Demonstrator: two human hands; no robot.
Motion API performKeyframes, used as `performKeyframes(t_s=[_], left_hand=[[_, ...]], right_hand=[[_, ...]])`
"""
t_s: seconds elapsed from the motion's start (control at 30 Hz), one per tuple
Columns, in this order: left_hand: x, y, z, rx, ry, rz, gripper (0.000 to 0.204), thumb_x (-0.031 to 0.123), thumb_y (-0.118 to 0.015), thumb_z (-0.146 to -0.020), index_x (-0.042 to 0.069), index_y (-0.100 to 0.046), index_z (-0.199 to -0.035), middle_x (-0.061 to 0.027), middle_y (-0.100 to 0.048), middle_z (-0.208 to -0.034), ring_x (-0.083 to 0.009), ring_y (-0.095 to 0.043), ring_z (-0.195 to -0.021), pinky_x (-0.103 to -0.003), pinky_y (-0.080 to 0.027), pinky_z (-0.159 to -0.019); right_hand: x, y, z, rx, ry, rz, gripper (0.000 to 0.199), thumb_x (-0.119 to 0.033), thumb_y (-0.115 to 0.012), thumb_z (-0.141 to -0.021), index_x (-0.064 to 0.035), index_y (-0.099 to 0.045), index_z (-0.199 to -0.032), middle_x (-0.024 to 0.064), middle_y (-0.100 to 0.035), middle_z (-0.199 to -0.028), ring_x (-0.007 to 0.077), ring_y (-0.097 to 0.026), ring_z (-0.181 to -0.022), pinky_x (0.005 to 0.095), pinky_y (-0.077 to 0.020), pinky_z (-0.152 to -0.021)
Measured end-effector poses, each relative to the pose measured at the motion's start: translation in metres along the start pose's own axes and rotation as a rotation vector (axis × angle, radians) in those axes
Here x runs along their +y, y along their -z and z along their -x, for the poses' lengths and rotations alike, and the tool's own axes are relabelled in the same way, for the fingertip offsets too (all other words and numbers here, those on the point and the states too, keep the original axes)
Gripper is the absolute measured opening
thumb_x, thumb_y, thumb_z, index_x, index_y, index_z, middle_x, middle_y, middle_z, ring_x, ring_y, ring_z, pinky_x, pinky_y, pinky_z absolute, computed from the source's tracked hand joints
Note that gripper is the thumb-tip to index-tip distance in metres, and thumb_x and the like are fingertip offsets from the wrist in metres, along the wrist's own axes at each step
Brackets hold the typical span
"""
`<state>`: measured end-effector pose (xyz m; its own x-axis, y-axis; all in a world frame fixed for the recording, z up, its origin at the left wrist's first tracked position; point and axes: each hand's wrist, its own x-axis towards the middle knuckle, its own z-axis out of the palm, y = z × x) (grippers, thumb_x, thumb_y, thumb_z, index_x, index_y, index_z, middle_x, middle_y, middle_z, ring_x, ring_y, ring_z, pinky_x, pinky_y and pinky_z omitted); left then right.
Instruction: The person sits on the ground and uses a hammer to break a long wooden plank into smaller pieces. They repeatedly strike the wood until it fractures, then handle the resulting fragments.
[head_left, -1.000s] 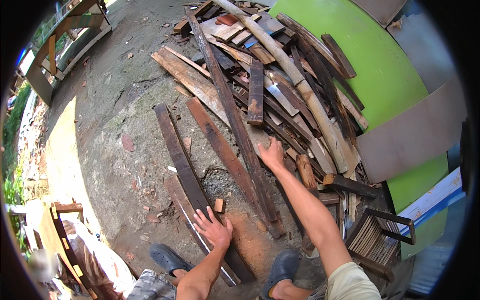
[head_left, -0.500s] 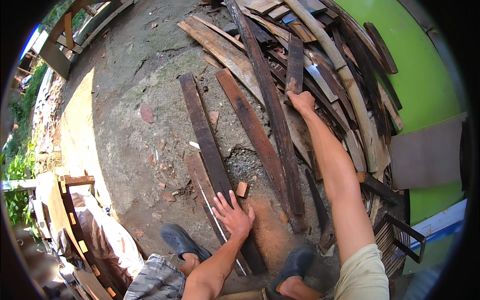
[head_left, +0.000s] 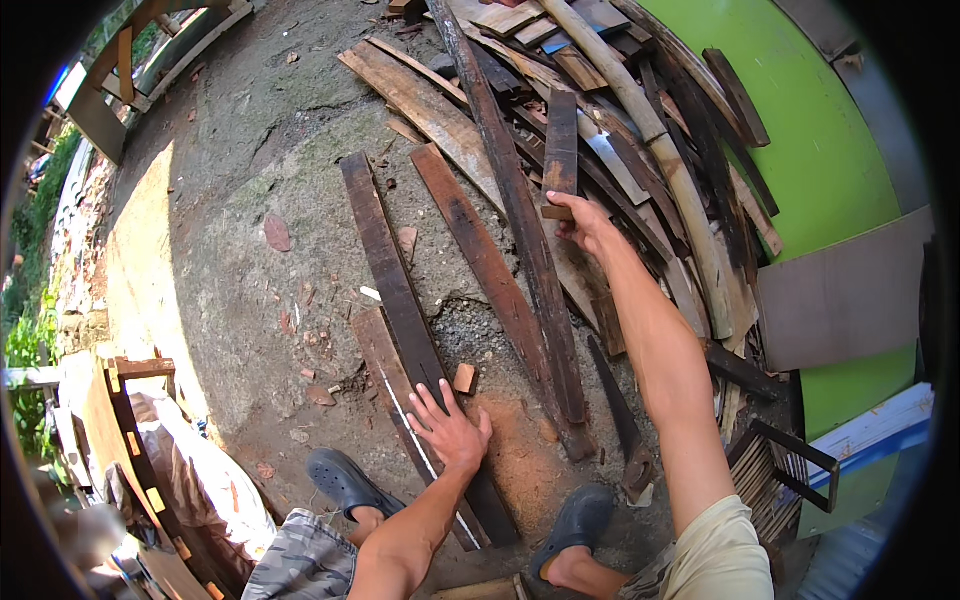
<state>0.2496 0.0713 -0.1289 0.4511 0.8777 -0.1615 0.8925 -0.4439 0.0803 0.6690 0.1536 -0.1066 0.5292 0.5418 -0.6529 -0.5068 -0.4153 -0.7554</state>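
My left hand [head_left: 448,432] lies flat, fingers spread, on a long dark plank [head_left: 395,265] on the ground. Beside that plank is a brown plank [head_left: 392,375] with a white stripe along it. My right hand [head_left: 583,225] grips the near end of a short dark board [head_left: 562,140], thumb on top; the fingers beneath are partly hidden. The board's cut end faces me, and its far part is over the wood pile. Between my hands lie a reddish-brown plank [head_left: 480,250] and a long dark beam [head_left: 520,210]. A small wood block [head_left: 465,378] sits near my left fingers.
A heap of scrap wood [head_left: 600,150] with a pale pole [head_left: 690,165] lies against a green wall [head_left: 810,120]. A handsaw [head_left: 622,410] rests near my right foot, by reddish sawdust [head_left: 520,450]. A slatted wooden frame [head_left: 785,470] stands at right, a whitish sheet [head_left: 195,460] at left.
My right hand has shifted its hold on the short board, and the board's near end now shows its cut face. My left hand stays on the plank. The whole view has slid slightly.
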Motion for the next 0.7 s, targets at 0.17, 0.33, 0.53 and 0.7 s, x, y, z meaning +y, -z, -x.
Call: performKeyframes(t_s=[0.17, 0.33, 0.53, 0.7], left_hand=[[0.003, 0.003, 0.0, 0.047, -0.021, 0.08, 0.101, 0.05, -0.071, -0.073, 0.008, -0.026, -0.154, -0.0253, -0.011, -0.161, -0.0416, -0.006, -0.15, -0.059, -0.006, -0.119], [-0.011, -0.006, 0.003, 0.105, -0.046, 0.198, 0.106, 0.053, -0.073, -0.072, 0.012, -0.023, -0.155, -0.0227, -0.007, -0.162, -0.0408, -0.004, -0.15, -0.061, -0.004, -0.118], [-0.049, 0.033, -0.013, -0.409, -0.069, 0.555, 0.097, 0.061, -0.067, -0.08, 0.006, -0.033, -0.152, -0.0241, -0.017, -0.16, -0.036, -0.013, -0.15, -0.06, -0.012, -0.117], [-0.099, 0.096, 0.001, -0.554, 0.364, 1.151, 0.076, 0.061, -0.061, -0.09, -0.008, -0.06, -0.124, -0.0157, -0.066, -0.109, -0.0237, -0.063, -0.096, -0.036, -0.049, -0.085]], right_hand=[[-0.009, 0.026, 0.129, -0.023, 0.054, -0.401, 0.041, -0.037, -0.072, -0.086, -0.0057, -0.054, -0.106, 0.0085, -0.056, -0.092, 0.0233, -0.057, -0.082, 0.0417, -0.0546, -0.073], [-0.015, 0.055, 0.299, -0.019, -0.056, -0.276, 0.038, -0.039, -0.067, -0.089, -0.0057, -0.056, -0.104, 0.0084, -0.06, -0.086, 0.0219, -0.06, -0.068, 0.0419, -0.0549, -0.068], [0.006, 0.087, 0.488, -0.059, -0.031, 0.249, 0.037, -0.039, -0.069, -0.087, -0.005, -0.063, -0.1, 0.0048, -0.064, -0.088, 0.0163, -0.062, -0.071, 0.0344, -0.053, -0.07], [0.015, 0.026, 0.581, -0.019, 0.262, 0.648, 0.045, -0.038, -0.076, -0.078, 0.0015, -0.068, -0.1, 0.0109, -0.069, -0.089, 0.0221, -0.066, -0.08, 0.0339, -0.0509, -0.072]])
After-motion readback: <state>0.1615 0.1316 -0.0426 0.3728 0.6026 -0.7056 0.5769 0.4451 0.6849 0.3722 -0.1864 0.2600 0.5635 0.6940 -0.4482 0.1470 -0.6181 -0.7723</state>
